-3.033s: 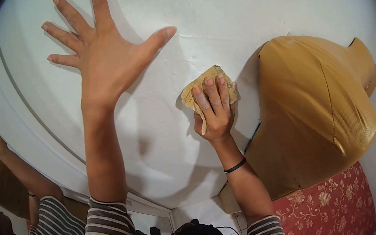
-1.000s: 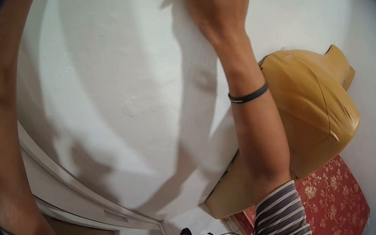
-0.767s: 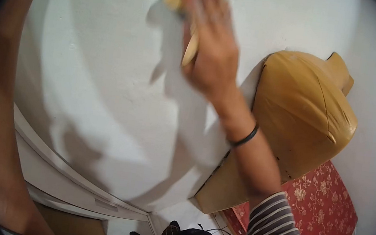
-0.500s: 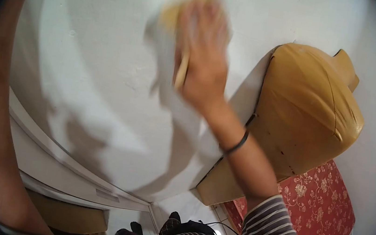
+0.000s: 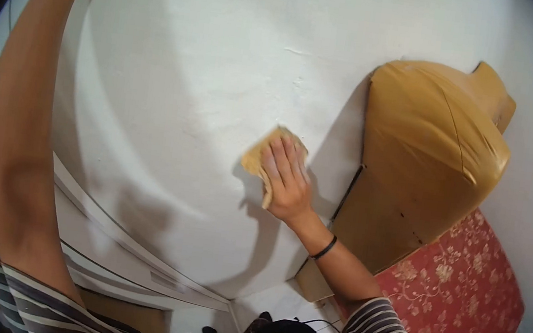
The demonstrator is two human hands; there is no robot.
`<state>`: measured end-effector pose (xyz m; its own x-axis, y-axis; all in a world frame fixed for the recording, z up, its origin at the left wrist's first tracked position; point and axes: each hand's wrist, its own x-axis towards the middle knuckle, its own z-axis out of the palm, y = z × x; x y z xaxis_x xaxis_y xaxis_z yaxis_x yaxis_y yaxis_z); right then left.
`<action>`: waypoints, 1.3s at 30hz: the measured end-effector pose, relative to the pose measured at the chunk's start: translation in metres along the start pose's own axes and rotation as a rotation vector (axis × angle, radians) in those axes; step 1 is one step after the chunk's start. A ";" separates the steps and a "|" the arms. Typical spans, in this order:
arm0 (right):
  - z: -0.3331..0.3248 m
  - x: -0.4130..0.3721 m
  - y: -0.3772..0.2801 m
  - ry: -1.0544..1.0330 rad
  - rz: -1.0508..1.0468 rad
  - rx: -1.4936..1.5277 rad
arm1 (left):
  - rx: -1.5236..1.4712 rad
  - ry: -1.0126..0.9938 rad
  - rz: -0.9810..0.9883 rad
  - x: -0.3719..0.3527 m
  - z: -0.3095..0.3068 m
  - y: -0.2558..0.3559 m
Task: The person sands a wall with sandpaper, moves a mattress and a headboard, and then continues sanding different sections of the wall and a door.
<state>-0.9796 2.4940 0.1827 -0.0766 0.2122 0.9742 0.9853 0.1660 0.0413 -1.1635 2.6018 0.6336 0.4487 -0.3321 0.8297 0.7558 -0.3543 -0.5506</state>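
My right hand (image 5: pixel 288 177) presses a folded yellow cloth (image 5: pixel 255 158) flat to the white wall (image 5: pixel 178 76). Its fingers lie over the cloth and hold it, and one edge of the cloth sticks out beneath the palm by the thumb side. A dark band circles that wrist. On the left, my left forearm (image 5: pixel 22 136) reaches up past the top edge of the view, so the left hand is cut off. Small rough marks show on the wall above the cloth.
A mustard-yellow upholstered sofa (image 5: pixel 430 133) stands against the wall at the right. Below it lies a red floral-patterned surface (image 5: pixel 457 290). A white door frame (image 5: pixel 131 236) runs along the lower left, and pale floor tiles (image 5: pixel 258 292) show at the bottom.
My right hand has moved down the wall with the cloth, from near the top to mid-view. The left forearm has shifted inward, and its striped sleeve now shows.
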 end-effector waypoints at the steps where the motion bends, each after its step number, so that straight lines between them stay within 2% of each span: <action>1: -0.007 -0.018 0.005 -0.049 0.063 -0.001 | -0.076 0.012 0.061 -0.005 -0.012 0.003; 2: -0.010 -0.019 0.012 0.010 0.100 -0.019 | -0.156 0.019 0.126 -0.009 -0.019 0.006; 4: -0.016 -0.015 0.032 0.107 0.186 -0.060 | -0.220 -0.099 -0.016 -0.014 -0.014 0.003; 5: -0.019 -0.009 0.035 0.134 0.239 -0.060 | -0.295 -0.097 -0.046 -0.020 0.027 -0.038; 7: -0.020 0.009 0.033 0.181 0.328 -0.062 | -0.286 -0.028 -0.128 -0.024 0.067 -0.048; 9: -0.015 0.008 0.023 0.171 0.342 -0.016 | -0.111 0.108 -0.225 -0.051 0.048 -0.016; 11: -0.017 -0.005 0.015 0.138 0.321 0.026 | 0.065 0.394 -0.111 -0.084 0.037 0.037; 12: -0.013 -0.019 0.012 0.110 0.294 0.022 | 0.026 0.345 -0.186 -0.112 0.021 0.085; 15: -0.009 -0.058 0.003 0.035 0.322 0.030 | -0.049 -0.090 -0.338 -0.210 -0.026 0.205; 16: -0.008 -0.068 0.004 0.009 0.347 0.038 | -0.103 -0.185 -0.331 -0.241 -0.039 0.239; 19: -0.008 -0.054 0.013 0.049 0.315 -0.028 | -0.177 -0.221 -0.328 -0.327 -0.050 0.289; 23: -0.019 0.032 0.035 0.165 0.234 -0.023 | -0.149 -0.223 -0.308 -0.342 -0.053 0.296; 25: -0.016 0.047 0.033 0.181 0.224 -0.039 | -0.159 -0.213 -0.314 -0.341 -0.053 0.295; 26: -0.013 0.047 0.032 0.185 0.222 -0.050 | -0.168 -0.212 -0.316 -0.341 -0.053 0.296; 30: 0.015 -0.051 0.007 0.016 0.140 -0.035 | -0.172 -0.205 -0.331 -0.343 -0.052 0.298; 32: 0.006 -0.022 0.010 0.071 0.139 0.019 | -0.176 -0.197 -0.334 -0.342 -0.052 0.299; 35: -0.011 0.061 0.019 0.189 0.128 0.039 | -0.179 -0.199 -0.362 -0.345 -0.051 0.300; 38: -0.006 0.059 0.019 0.189 0.147 0.024 | -0.182 -0.198 -0.362 -0.345 -0.051 0.298; 39: -0.006 0.034 0.011 0.163 0.200 0.034 | -0.186 -0.194 -0.366 -0.343 -0.051 0.298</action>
<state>-0.9707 2.4971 0.2172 0.1474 0.0864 0.9853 0.9725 0.1690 -0.1603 -1.1165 2.5651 0.1798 0.2626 0.0076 0.9649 0.7908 -0.5746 -0.2107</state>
